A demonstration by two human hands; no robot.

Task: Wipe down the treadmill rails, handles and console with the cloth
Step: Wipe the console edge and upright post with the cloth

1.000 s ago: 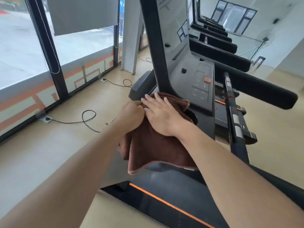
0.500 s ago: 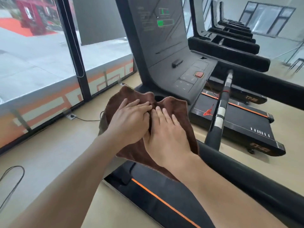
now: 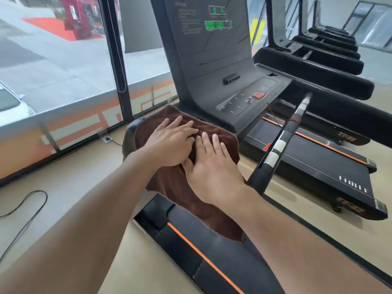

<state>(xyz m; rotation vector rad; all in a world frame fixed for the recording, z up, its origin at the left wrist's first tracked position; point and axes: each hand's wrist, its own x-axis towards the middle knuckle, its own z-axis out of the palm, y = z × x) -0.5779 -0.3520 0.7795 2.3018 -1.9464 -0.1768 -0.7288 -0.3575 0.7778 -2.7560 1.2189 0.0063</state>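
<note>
Pressing brown cloth (image 3: 214,132) flat w/ both hands, L hand (image 3: 171,143) & R hand (image 3: 212,177) side by side, fingers straight, slightly spread, below treadmill console (image 3: 212,66).

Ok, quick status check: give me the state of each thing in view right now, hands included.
left hand: flat, fingers straight, pressing on the cloth
right hand: flat, fingers straight, pressing on the cloth beside the left
brown cloth: spread over the left handrail end, its near edge hanging down
console display: lit, green digits showing
red button: uncovered, untouched
center handlebar: bare, no cloth on it
</note>
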